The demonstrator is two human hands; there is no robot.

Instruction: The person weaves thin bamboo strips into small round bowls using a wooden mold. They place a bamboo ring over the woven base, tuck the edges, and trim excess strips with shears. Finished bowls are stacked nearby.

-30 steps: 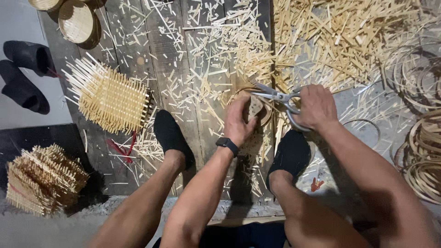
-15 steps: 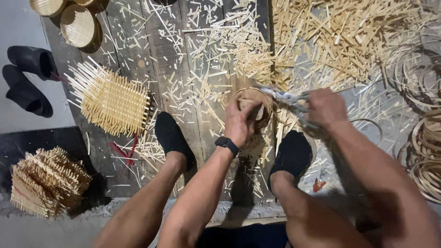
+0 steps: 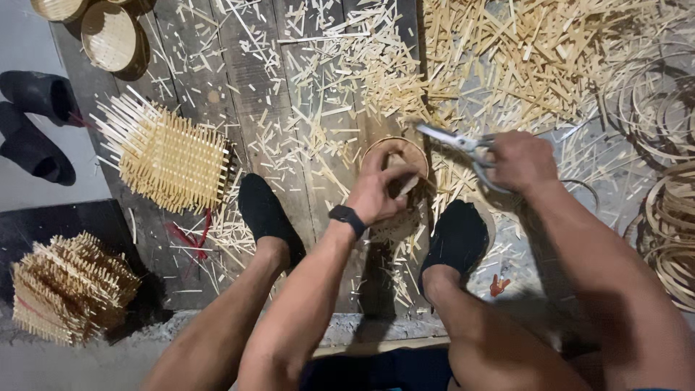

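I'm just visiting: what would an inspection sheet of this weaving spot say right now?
Surface: dark wooden planks, strewn with offcuts.
Job's things: small round woven basket held by left hand; scissors in right hand, blades at the rim.
Clutter: bamboo strip offcuts; untrimmed woven pieces; finished baskets; bamboo hoops.
Grippers: both hands busy.
Cables: nothing seen.
Surroundings: dark shoes on grey floor.

A basket-weaving workshop: bamboo offcuts (image 3: 507, 65) litter the plank floor (image 3: 217, 87) beside woven mats (image 3: 170, 156) and coiled hoops (image 3: 670, 239).
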